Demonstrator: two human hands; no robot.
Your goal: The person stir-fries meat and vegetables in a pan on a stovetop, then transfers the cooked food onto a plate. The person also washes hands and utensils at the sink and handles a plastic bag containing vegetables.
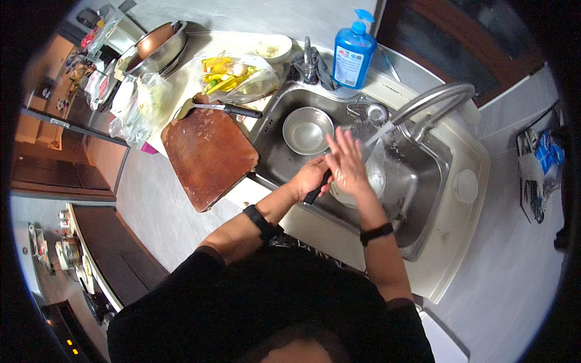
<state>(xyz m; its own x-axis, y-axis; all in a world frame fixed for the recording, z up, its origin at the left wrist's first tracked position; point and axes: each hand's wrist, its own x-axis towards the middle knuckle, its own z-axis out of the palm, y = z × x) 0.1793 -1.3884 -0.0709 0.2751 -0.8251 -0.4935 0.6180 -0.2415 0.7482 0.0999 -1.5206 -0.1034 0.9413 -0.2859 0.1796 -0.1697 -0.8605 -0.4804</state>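
My left hand point(312, 178) grips a tool's black handle point(315, 194) over the front of the stainless-steel sink point(272, 145). What the handle belongs to is hidden behind my right hand. Fingers extended, my right hand point(348, 165) is beside the left, and light-coloured wet bits show on its back. Water runs from the curved metal faucet point(435, 102) down close to those fingers. A round steel bowl point(308, 130) sits in the back left of the basin. Beneath my right hand a pale round dish point(376, 178) is partly visible.
A brown cutting board point(211, 154) overhangs the counter on the left, with a black-handled spatula point(227, 108) on its far edge. Behind it lies a plastic bag of food scraps point(236, 79). A blue pump bottle point(354, 56) stands behind the sink. A white bowl point(273, 49) is farther back.
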